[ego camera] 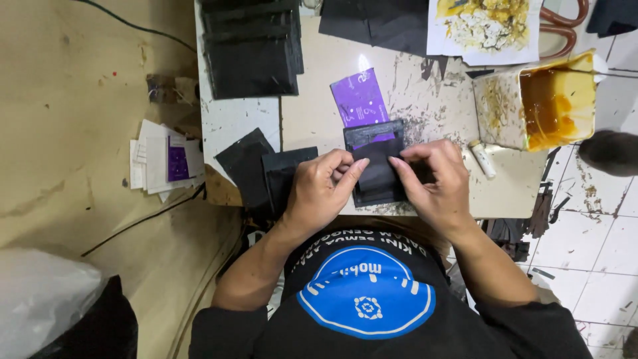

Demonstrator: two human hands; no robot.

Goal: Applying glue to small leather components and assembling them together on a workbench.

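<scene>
Black wallet piece (377, 171) between left hand (323, 191) and right hand (435, 181)

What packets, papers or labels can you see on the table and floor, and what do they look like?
Purple card: flat rectangle with pale markings, on the table, its lower end tucked in the black wallet piece that the left hand and right hand hold.
Paper stack: white sheets with a purple patch, on the floor left of the table.
Glue tub: cream square container, amber glue inside, table's right side.
Stained sheet: white paper with yellow-brown smears, top edge.
</scene>
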